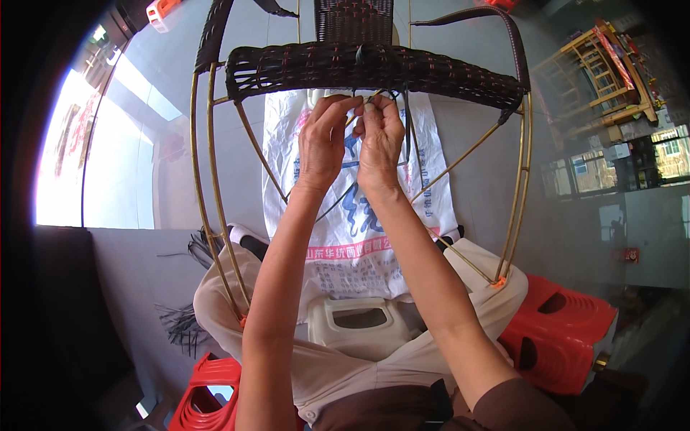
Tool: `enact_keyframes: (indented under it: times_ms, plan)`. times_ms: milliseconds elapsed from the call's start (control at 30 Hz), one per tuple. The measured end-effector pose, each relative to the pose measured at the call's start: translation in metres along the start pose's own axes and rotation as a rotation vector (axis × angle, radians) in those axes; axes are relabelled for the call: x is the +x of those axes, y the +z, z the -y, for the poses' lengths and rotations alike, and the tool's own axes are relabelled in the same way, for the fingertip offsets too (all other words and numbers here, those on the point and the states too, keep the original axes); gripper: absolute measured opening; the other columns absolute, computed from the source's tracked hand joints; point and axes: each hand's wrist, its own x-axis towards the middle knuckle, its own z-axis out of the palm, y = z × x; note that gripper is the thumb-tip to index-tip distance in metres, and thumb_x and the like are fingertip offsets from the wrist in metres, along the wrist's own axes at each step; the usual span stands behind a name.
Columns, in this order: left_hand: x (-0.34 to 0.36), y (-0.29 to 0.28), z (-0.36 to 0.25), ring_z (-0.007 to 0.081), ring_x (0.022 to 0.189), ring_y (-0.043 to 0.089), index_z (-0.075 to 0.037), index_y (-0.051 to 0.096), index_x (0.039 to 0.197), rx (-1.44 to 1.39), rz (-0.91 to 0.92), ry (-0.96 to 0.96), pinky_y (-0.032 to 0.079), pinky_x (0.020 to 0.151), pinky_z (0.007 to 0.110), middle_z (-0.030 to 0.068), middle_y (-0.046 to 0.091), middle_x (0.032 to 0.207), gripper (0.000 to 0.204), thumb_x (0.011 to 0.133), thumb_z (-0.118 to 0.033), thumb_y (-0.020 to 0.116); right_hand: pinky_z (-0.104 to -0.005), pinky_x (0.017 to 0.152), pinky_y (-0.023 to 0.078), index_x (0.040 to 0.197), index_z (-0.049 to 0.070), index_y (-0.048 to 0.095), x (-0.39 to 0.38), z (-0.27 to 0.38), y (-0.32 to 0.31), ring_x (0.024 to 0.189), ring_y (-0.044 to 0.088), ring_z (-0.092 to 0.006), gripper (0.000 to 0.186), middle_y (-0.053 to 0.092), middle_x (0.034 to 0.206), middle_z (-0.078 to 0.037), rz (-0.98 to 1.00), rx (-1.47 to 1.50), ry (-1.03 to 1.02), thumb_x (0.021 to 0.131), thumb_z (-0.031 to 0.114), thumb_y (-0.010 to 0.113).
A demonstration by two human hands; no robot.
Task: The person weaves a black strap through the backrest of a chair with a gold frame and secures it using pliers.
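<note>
My left hand (322, 144) and my right hand (379, 144) meet just under the dark woven band (302, 68) of a chair with a brass-coloured metal frame (467, 151). Both have closed, pinching fingers at the band's lower edge, among dark loose strands (407, 129); what exactly they hold is too small to make out. Below them lies a white printed sack (287, 215) with blue and red markings.
A pale plastic stool (348, 337) sits between my legs. Red plastic stools (553, 330) stand low at right and left. Cut dark strands (180, 320) lie on the left floor (147, 280). Bamboo chairs (589, 79) stand at upper right, a dark woven backrest (352, 21) at top.
</note>
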Motion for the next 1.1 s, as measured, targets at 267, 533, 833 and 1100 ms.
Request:
enact_keyframes:
  times_ms: [267, 533, 833, 1100]
  plan:
    - [0.001, 0.0, -0.008, 0.0234, 0.078, 0.059, -0.008, 0.062, 0.096, 0.08, -0.001, 0.03, 0.048, 0.066, 0.031, 0.0075, 0.057, 0.093, 0.031, 0.071, 0.008, 0.056, -0.0191, 0.051, 0.035, 0.092, 0.006, 0.051, 0.004, 0.011, -0.003, 0.057, 0.039, -0.0047, 0.008, 0.05, 0.072, 0.002, 0.004, 0.019, 0.045, 0.088, 0.012, 0.049]
    - [0.001, 0.008, -0.017, 0.0185, 0.079, 0.06, -0.004, 0.063, 0.093, -0.175, -0.096, -0.14, 0.049, 0.067, 0.027, 0.0078, 0.057, 0.094, 0.024, 0.074, 0.008, 0.055, -0.0196, 0.053, 0.046, 0.091, 0.002, 0.053, 0.006, 0.033, 0.007, 0.061, 0.053, -0.0067, 0.008, 0.058, 0.076, -0.003, -0.006, -0.005, -0.012, 0.086, 0.008, 0.052]
    - [0.009, 0.002, -0.022, 0.0121, 0.073, 0.06, -0.002, 0.063, 0.089, -0.285, -0.258, -0.279, 0.05, 0.064, 0.025, 0.0046, 0.062, 0.08, 0.012, 0.079, 0.0, 0.058, -0.0227, 0.054, 0.052, 0.085, -0.003, 0.056, 0.011, 0.039, 0.008, 0.056, 0.058, -0.0098, 0.006, 0.058, 0.07, -0.006, -0.106, -0.121, -0.004, 0.082, 0.001, 0.054]
    - [0.018, 0.009, -0.033, 0.0134, 0.067, 0.061, 0.0, 0.064, 0.084, -0.194, -0.255, -0.28, 0.05, 0.061, 0.024, 0.0059, 0.063, 0.078, 0.008, 0.077, 0.0, 0.06, -0.0246, 0.053, 0.052, 0.084, -0.004, 0.056, 0.013, 0.037, 0.008, 0.057, 0.059, -0.0115, 0.004, 0.059, 0.071, -0.006, -0.112, -0.079, 0.02, 0.08, -0.001, 0.055]
